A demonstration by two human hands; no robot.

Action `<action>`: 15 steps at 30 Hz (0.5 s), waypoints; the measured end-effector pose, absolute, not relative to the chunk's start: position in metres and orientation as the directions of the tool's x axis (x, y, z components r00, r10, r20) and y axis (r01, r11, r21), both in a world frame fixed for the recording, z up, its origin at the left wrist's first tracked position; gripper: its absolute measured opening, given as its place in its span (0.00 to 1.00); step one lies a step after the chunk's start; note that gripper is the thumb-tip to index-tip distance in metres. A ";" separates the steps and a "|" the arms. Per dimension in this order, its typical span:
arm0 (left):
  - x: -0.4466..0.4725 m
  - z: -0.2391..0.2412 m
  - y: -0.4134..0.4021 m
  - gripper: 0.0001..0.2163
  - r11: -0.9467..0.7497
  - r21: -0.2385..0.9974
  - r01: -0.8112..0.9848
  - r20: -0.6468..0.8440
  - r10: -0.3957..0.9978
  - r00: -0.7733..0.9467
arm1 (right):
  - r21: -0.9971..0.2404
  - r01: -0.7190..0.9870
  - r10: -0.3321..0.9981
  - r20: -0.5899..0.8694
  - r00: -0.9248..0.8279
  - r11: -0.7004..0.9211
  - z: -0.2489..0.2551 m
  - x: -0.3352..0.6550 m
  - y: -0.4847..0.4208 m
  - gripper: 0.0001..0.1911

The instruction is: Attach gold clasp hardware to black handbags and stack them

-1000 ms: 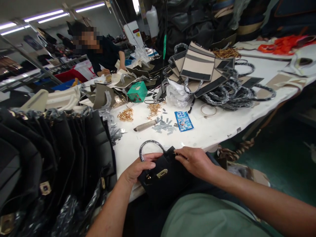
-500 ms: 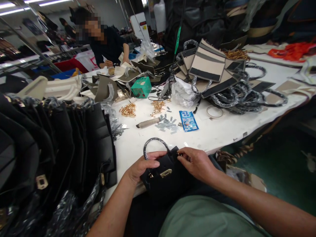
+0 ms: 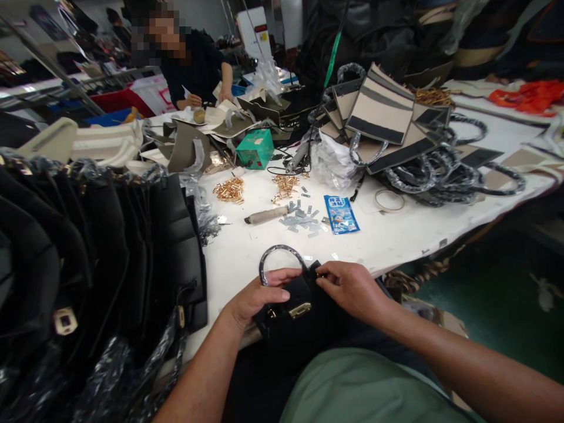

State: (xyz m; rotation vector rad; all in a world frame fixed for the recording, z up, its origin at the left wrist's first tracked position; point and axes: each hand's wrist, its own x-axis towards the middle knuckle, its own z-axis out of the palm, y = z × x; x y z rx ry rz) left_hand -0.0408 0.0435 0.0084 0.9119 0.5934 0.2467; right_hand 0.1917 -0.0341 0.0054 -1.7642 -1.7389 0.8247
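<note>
A black handbag [image 3: 304, 323] with a plastic-wrapped loop handle [image 3: 282, 248] rests on my lap against the table edge. On its front sits a gold clasp plate [image 3: 300, 310]. My left hand [image 3: 264, 294] grips the bag's upper left, thumb on the front and fingers behind, under the handle. At the bag's upper right corner, my right hand [image 3: 348, 288] pinches with thumb and forefinger; a small gold glint shows at the fingertips, partly hidden. Gold fittings [image 3: 229, 190] and grey metal plates [image 3: 302, 220] lie loose on the table beyond the bag.
Black bags [image 3: 167, 252] stand in a row at the left. A green box [image 3: 255, 149], a wrapped tool [image 3: 267, 215] and a blue packet [image 3: 342, 215] lie on the white table [image 3: 374, 247]. Bag panels [image 3: 383, 106] are piled at the right. A co-worker [image 3: 198, 70] sits opposite.
The view has shifted slightly, so the table things sit a little further right. Both hands keep their places on the bag, with hardly any visible movement.
</note>
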 end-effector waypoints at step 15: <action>-0.045 0.011 0.046 0.27 0.628 0.778 -0.016 -0.339 0.441 0.831 | -0.860 0.510 0.995 -0.072 -0.063 -0.031 0.003 0.190 -0.029 0.08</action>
